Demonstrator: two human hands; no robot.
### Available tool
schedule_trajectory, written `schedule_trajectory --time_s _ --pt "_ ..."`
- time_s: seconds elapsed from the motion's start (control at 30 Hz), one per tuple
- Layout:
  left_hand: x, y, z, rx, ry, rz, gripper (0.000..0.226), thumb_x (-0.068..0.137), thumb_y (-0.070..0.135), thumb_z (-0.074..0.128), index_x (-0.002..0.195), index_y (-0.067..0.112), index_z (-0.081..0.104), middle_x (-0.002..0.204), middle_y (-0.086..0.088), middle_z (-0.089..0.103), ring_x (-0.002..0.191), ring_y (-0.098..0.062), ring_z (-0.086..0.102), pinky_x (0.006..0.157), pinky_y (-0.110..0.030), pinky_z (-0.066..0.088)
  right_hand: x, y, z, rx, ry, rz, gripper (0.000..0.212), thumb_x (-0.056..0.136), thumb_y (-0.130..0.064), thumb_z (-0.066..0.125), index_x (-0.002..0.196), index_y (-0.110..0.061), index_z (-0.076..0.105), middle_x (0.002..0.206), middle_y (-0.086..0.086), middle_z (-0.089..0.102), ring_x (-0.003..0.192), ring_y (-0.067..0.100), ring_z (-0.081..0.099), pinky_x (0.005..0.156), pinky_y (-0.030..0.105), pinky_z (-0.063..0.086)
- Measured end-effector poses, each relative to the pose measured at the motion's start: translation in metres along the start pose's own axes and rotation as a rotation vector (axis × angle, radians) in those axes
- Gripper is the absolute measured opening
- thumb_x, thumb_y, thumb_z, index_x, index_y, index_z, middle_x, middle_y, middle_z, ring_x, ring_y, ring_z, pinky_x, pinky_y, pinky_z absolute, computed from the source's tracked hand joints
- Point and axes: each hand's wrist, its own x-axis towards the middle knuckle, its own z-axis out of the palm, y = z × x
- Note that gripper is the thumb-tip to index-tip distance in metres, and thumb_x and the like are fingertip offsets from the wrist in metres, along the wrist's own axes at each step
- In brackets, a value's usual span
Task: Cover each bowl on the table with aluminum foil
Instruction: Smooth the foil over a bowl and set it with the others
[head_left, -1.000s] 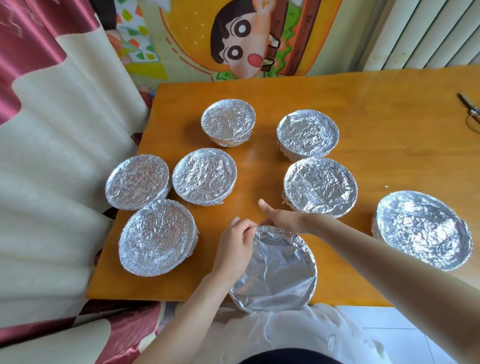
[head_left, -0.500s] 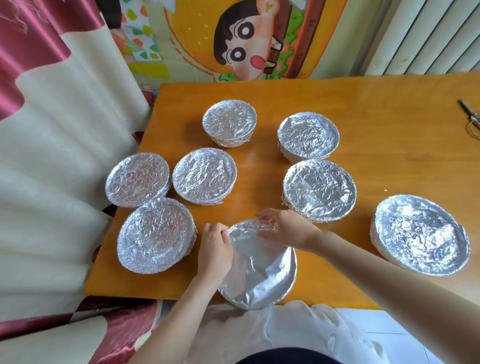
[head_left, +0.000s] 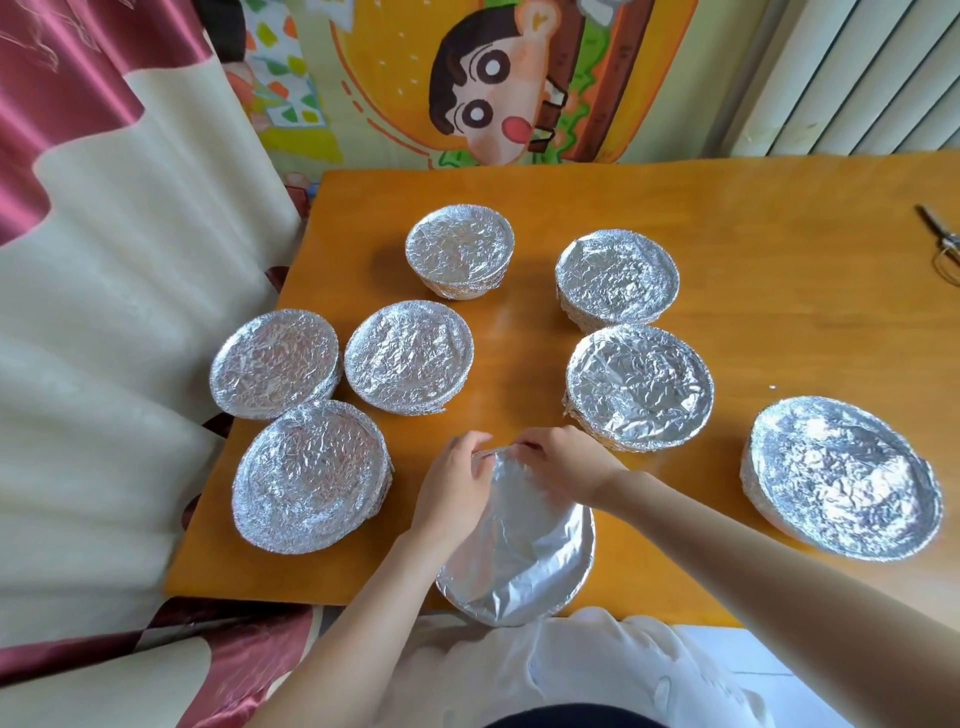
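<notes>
Looking down from head height on an orange wooden table (head_left: 727, 218). At its near edge, partly overhanging toward a white-clothed lap, the near bowl (head_left: 582, 571), under a fairly smooth foil sheet (head_left: 519, 545). Left hand (head_left: 454, 488) at the sheet's left side, fingers curled over the far rim and pinching the foil there. Right hand (head_left: 563, 465) reaching in from the right, fingertips likewise curled and pinching the foil at the far rim, almost meeting the left hand's. Farther out, seven more bowls already wrapped in crinkled foil: a cluster of three at the left, namely the front-left bowl (head_left: 311, 475), the left-edge bowl (head_left: 275, 364) and the middle-left bowl (head_left: 409, 356); at the back, the back-left bowl (head_left: 460, 249) and the back-right bowl (head_left: 617, 278); just beyond the right hand, the centre-right bowl (head_left: 639, 387); well apart at the right, the far-right bowl (head_left: 844, 475). Scissors (head_left: 940, 236) at the table's right edge, partly cut off. Left of the table, a cream and maroon curtain (head_left: 119, 291); behind it, a cartoon wall picture (head_left: 493, 88) and a white ribbed radiator (head_left: 857, 67).
</notes>
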Motion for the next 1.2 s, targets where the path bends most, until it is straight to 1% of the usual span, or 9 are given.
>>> schedule_trajectory --time_s 0.33,0.53,0.63,0.73,0.87,0.97,1.07,1.13,1.2 --pt "0.003 0.0 0.004 0.121 0.074 -0.039 0.02 0.098 0.026 0.044 0.105 0.021 0.062 0.098 -0.001 0.068 0.093 -0.024 0.061 0.07 -0.034 0.046 -0.005 -0.003 0.002 0.111 0.09 -0.035 0.025 0.098 -0.021 0.045 0.116 -0.018 0.062 0.115 -0.001 0.066 0.104 0.02 0.06 0.088 0.032 0.044" --pt "0.003 0.001 0.003 0.158 0.032 -0.083 0.031 0.1 0.031 0.038 0.083 0.014 0.059 0.074 -0.003 0.062 0.074 -0.027 0.056 0.056 -0.032 0.035 0.0 -0.003 0.004 0.213 0.081 0.068 0.02 0.094 -0.018 0.049 0.087 -0.016 0.068 0.076 -0.002 0.062 0.071 0.016 0.053 0.072 0.033 0.043" --pt "0.004 0.002 0.002 0.14 0.01 -0.105 0.04 0.1 0.031 0.035 0.065 0.013 0.043 0.059 -0.001 0.049 0.064 -0.026 0.048 0.054 -0.033 0.028 0.004 -0.006 0.005 0.222 0.038 0.155 0.033 0.092 -0.01 0.044 0.059 -0.013 0.041 0.06 0.005 0.041 0.061 0.02 0.033 0.06 0.034 0.033" --pt "0.004 0.0 0.001 0.137 0.001 -0.096 0.04 0.101 0.031 0.034 0.065 0.013 0.042 0.058 0.0 0.047 0.064 -0.027 0.048 0.054 -0.034 0.025 0.005 -0.006 0.006 0.035 -0.008 0.082 0.023 0.096 -0.01 0.041 0.096 -0.012 0.064 0.097 0.011 0.065 0.086 0.031 0.056 0.081 0.04 0.047" --pt "0.004 -0.001 0.001 0.111 -0.002 -0.068 0.029 0.101 0.029 0.037 0.083 0.013 0.055 0.067 -0.002 0.057 0.074 -0.031 0.055 0.059 -0.035 0.03 0.001 -0.009 0.014 -0.144 0.0 -0.07 0.04 0.095 -0.008 0.045 0.132 -0.019 0.052 0.123 0.005 0.063 0.109 0.027 0.06 0.089 0.035 0.047" --pt "0.004 -0.003 0.001 0.048 0.012 -0.051 0.02 0.099 0.028 0.042 0.099 0.013 0.055 0.085 -0.005 0.065 0.083 -0.028 0.057 0.068 -0.038 0.041 -0.001 -0.007 0.012 -0.148 0.011 -0.051 0.027 0.09 -0.009 0.049 0.113 -0.013 0.063 0.102 0.009 0.069 0.093 0.03 0.061 0.079 0.038 0.047" --pt "-0.001 -0.008 0.001 0.023 0.035 -0.05 0.017 0.099 0.022 0.043 0.086 0.016 0.051 0.068 0.004 0.053 0.07 -0.024 0.049 0.059 -0.033 0.032 -0.003 -0.01 0.008 -0.095 0.023 -0.027 0.018 0.085 -0.003 0.048 0.079 -0.013 0.061 0.072 0.008 0.06 0.07 0.031 0.046 0.06 0.032 0.038" --pt "-0.006 -0.013 0.002 0.047 0.081 -0.052 0.019 0.099 0.02 0.041 0.088 0.015 0.056 0.073 0.004 0.057 0.073 -0.022 0.051 0.061 -0.032 0.035 -0.006 -0.013 0.005 -0.04 0.031 -0.007 0.035 0.082 0.002 0.047 0.056 -0.022 0.041 0.054 0.001 0.039 0.066 0.026 0.032 0.051 0.029 0.025" --pt "-0.009 -0.013 0.004 0.018 0.122 -0.076 0.023 0.099 0.018 0.042 0.096 0.011 0.063 0.082 0.0 0.064 0.076 -0.019 0.056 0.063 -0.028 0.038 -0.004 -0.01 0.0 0.014 0.017 0.026 0.037 0.085 -0.001 0.045 0.056 -0.023 0.051 0.055 0.002 0.047 0.066 0.028 0.038 0.053 0.028 0.026"
